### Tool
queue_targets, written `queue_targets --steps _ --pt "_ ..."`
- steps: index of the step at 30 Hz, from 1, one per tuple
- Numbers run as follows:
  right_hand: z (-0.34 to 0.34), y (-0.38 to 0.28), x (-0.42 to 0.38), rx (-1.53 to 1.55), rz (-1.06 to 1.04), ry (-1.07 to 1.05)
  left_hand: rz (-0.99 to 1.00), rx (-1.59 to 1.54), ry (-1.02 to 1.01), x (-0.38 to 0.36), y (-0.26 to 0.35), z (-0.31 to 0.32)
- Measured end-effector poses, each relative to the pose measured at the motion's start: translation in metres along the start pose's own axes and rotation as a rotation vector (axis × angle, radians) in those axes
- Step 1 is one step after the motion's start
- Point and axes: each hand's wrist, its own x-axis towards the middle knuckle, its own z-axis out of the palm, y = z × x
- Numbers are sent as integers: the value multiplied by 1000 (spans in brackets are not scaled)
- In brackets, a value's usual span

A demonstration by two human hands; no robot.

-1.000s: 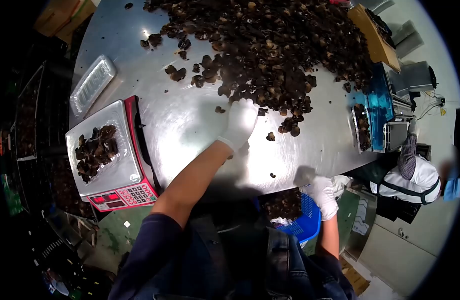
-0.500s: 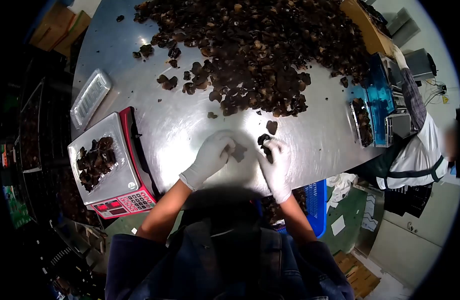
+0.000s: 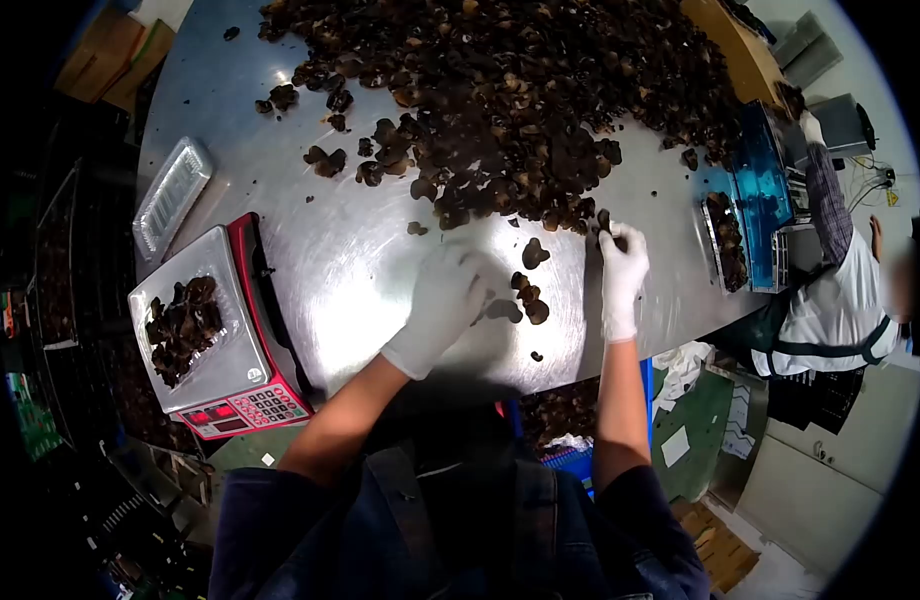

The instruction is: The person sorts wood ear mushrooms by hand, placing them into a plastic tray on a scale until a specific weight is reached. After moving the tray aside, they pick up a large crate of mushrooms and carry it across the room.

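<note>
My right hand (image 3: 623, 278), in a white glove, pinches a small dark mushroom piece (image 3: 604, 219) by the right front of the large mushroom heap (image 3: 520, 110). My left hand (image 3: 440, 305), also gloved, is over the metal table (image 3: 350, 255); its fingers are blurred and curled, and what they hold, if anything, cannot be made out. Between the hands lie a few loose dark pieces (image 3: 535, 254), with a tiny one (image 3: 537, 356) nearer the front edge.
On the left, a red scale (image 3: 250, 290) bears a clear tray of mushrooms (image 3: 185, 325); an empty clear tray (image 3: 174, 198) lies behind it. At right are a filled tray (image 3: 725, 240), a blue crate (image 3: 763, 170) and a co-worker (image 3: 830, 315). Another blue crate (image 3: 580, 466) stands below the front edge.
My right hand has moved right and away from me, to the heap's edge, and now pinches a piece. Dark pieces lie where it was. My left hand has shifted slightly right.
</note>
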Motion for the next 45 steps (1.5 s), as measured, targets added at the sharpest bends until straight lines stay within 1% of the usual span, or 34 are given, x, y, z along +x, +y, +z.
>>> queue_targets --steps 1,2,3,7,8,9,11,12,13,14,15,17,18,19,21,22,23,24,25,27,29,30,31,32,33,34,35,36,37,38,39,42,43,45 --pt "-7 -3 -17 99 3 22 88 45 10 10 4 4" --pt "-12 -8 -36 130 41 -23 -27 -23 36 16 3 27" --pt "-16 -13 -56 161 80 -67 -32 -26 36 28 9 36" --pt "-18 -13 -90 225 3 -226 -83 231 -227 66 27 73" --pt "-20 -18 -89 171 35 -262 -82 374 -242 69 25 91" --pt "-22 -22 -86 120 66 -297 -81 372 -238 64 19 104" --pt "-23 -17 -76 157 16 -327 -20 177 -147 57 18 84" --pt "-25 -20 -71 117 -18 -428 65 38 26 49 17 68" --pt "-26 -24 -68 80 -51 -528 -71 -17 -166 41 13 55" --pt "-26 -25 -67 25 -32 -598 -41 -33 -66 33 9 35" --pt "-28 -29 -67 -160 -115 -659 -9 -48 37 25 2 15" --pt "-30 -36 -71 -241 -145 -720 -4 -65 -32 3 -24 -15" --pt "-29 -39 -75 -232 -143 -725 -3 -91 -95 -8 -31 -27" --pt "-28 -43 -79 -296 -180 -707 -7 -84 -97 -16 -33 -35" --pt "-21 -49 -82 -359 -225 -695 -87 -117 -179 -34 -32 -46" --pt "-16 -52 -83 -362 -224 -691 -99 -78 -231 -46 -39 -38" --pt "-10 -56 -85 -365 -224 -688 -68 -55 -222 -49 -35 -35" --pt "-4 -62 -86 -322 -143 -747 -74 -41 -226 -49 -31 -28" --pt "4 -61 -91 -272 -170 -778 -80 -27 -229 -48 -26 -20" --pt "17 -76 -94 -332 -185 -820 -85 -32 -235 -41 -25 -4" --pt "24 -78 -96 -278 -252 -796 21 -48 -170 -34 -27 12" --pt "26 -79 -94 -301 -221 -798 0 -35 -153 -34 -30 22" --pt "30 -82 -92 -319 -197 -802 65 -25 -169 -34 -34 30" --pt "28 -98 -91 -309 -129 -769 118 1 -183 -32 -38 30" --pt "32 -97 -93 -246 -203 -714 66 -95 -168 -24 -18 -3" --pt "39 -88 -98 -280 -229 -664 37 -76 -346 -13 -12 -15" --pt "46 -81 -102 -238 -274 -614 72 -114 -277 -16 -24 8" --pt "55 -73 -103 -300 -144 -620 111 15 -113 -21 -25 13" --pt "53 -90 -107 -151 -93 -612 82 43 -56 -23 -30 33" --pt "63 -61 -104 -131 -241 -547 33 18 -37 -21 -33 45" --pt "68 -48 -102 4 -221 -581 -47 -15 -5 -22 -30 47" --pt "76 -74 -99 15 -133 -614 -50 -2 169 -23 -33 26" --pt "79 -96 -98 16 -154 -623 -57 5 189 -24 -35 11" --pt "85 -134 -98 33 -330 -687 -149 -154 281 -30 -39 -20"
